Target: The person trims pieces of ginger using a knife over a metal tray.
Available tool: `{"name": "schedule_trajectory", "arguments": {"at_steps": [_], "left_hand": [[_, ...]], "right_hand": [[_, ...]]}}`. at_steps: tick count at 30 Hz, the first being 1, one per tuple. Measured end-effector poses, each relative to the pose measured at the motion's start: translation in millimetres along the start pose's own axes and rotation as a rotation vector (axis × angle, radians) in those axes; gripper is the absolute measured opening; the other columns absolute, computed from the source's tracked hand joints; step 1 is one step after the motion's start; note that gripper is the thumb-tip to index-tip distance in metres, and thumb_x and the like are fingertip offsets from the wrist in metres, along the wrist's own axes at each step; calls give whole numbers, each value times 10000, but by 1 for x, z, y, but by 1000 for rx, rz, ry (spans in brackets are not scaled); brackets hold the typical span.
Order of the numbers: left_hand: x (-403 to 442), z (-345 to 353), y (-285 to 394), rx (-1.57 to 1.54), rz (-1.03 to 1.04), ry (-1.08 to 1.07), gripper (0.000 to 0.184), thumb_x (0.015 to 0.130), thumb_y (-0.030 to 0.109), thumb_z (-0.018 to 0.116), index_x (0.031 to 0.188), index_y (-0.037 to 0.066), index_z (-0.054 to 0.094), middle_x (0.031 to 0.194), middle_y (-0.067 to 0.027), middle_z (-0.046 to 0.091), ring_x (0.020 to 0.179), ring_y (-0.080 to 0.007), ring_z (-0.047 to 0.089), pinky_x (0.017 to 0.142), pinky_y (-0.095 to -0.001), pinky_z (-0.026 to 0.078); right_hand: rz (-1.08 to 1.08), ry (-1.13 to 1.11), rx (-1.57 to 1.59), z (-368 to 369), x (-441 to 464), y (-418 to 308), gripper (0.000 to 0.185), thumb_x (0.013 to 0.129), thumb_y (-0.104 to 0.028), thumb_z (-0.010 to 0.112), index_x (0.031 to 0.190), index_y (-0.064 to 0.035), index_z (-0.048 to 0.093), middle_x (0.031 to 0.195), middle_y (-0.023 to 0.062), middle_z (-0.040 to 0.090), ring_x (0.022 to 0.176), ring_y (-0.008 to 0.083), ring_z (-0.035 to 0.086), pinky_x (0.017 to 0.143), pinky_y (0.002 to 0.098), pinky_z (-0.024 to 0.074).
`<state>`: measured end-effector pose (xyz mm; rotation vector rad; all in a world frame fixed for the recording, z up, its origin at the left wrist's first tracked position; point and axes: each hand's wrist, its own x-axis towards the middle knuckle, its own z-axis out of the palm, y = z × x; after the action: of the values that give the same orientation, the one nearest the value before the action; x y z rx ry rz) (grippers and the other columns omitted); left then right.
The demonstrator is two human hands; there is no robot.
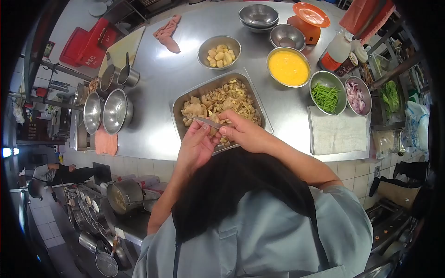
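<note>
A steel tray (258, 96) on the metal table holds many pale brown, mushroom-like pieces (232, 96). Over its near edge, my right hand (244, 131) grips a small knife (207, 122), whose blade points left. Beside it, my left hand (198, 142) has its fingers closed on a small pale piece under the blade. The fingers of both hands nearly meet, and the piece is partly hidden.
Behind the tray stands a bowl of peeled potato-like pieces (221, 54). To the right are bowls of yellow liquid (289, 68), green beans (326, 96) and sliced onion (356, 96), plus a folded cloth (338, 132). Empty bowls (116, 111) stand left. A person (51, 176) is at far left.
</note>
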<state>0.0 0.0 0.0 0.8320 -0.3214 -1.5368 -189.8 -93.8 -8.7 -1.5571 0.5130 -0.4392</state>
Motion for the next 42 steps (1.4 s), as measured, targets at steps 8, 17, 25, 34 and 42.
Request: {"name": "schedule_trajectory", "arguments": {"at_steps": [8,17,25,34,42], "left_hand": [[1,-8,11,5,-110,-128,205,1054,104,609,1258,80,612,1117,-61,691,966,-182,639,836,-321,511],[10,-24,-4,67,42,21,243,1032,85,644,1271,86,602,1123,-40,683,997,-174,648,861,-335,517],[2,-10,2,60,5,8,260,1028,26,622,1283,75,607,1066,-68,689,948,-188,657,815,-331,533],[-6,-15,10,-32,-169,2,225,1023,46,634,1247,63,626,1047,-68,668,919,-213,652,763,-308,515],[-3,-17,4,55,-29,-9,210,1029,54,636,1238,62,615,1052,-52,662,899,-178,629,756,-292,498]], "right_hand": [[198,-78,320,-20,2,9,380,1106,-262,510,1434,-73,482,846,39,576,698,132,525,628,289,442],[171,2,200,-11,-6,0,443,1111,-282,514,1489,-78,405,885,10,570,738,92,514,644,263,441],[15,10,-17,-3,-2,-10,379,1067,-219,585,1365,-17,468,1033,167,660,972,248,648,871,388,500],[-54,-8,-121,-6,-9,-12,273,1062,-181,579,1283,-25,540,1134,171,649,1045,310,660,916,417,502],[109,-100,206,-12,-13,0,341,1099,-225,528,1416,-102,512,937,48,589,789,178,583,705,338,485]]}}
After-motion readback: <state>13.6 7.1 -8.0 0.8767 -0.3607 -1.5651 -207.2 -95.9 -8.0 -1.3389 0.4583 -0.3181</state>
